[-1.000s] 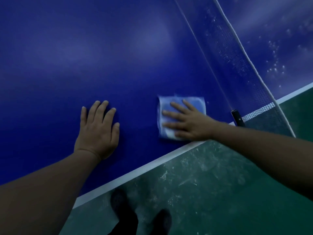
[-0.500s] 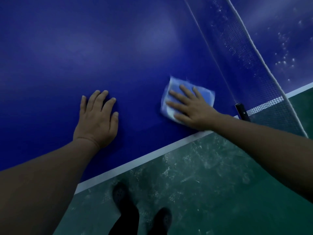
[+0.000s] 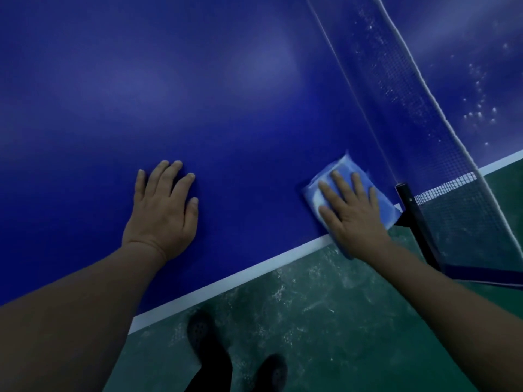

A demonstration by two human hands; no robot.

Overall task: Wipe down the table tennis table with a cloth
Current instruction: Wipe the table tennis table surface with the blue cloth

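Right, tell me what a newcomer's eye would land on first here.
First the deep blue table, which fills most of the view. Next the right hand pressing a light blue cloth flat at the table's near edge, right beside the black net post, while the left hand lies flat and bare on the surface. Pale specks dot the table beyond the net.
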